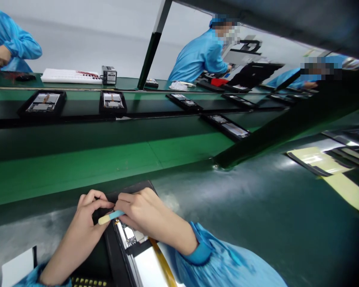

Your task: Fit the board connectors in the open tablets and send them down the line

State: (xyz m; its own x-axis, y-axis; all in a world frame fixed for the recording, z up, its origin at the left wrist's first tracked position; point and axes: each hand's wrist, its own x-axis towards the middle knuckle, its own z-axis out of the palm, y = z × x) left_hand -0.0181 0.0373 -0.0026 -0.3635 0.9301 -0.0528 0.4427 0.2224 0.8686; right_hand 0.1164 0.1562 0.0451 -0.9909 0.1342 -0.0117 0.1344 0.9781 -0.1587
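Note:
An opened tablet-like device [137, 247] lies in a black tray [131, 189] at the near edge of the dark bench. My right hand [149, 217] grips a small blue-and-cream stick tool [110, 217], its tip pointing left over the device's top corner. My left hand [88, 211] rests on the tray's upper left corner, fingers curled and pinching something small beside the tool tip; what it pinches is hidden. Both sleeves are light blue.
A green conveyor belt [77, 163] runs behind the bench, with several black trays holding devices [113, 102] on the far lane. Yellowish sheets [320, 159] lie at the right. Other people in blue coats [197, 56] work across the line. A black frame post [151, 48] rises.

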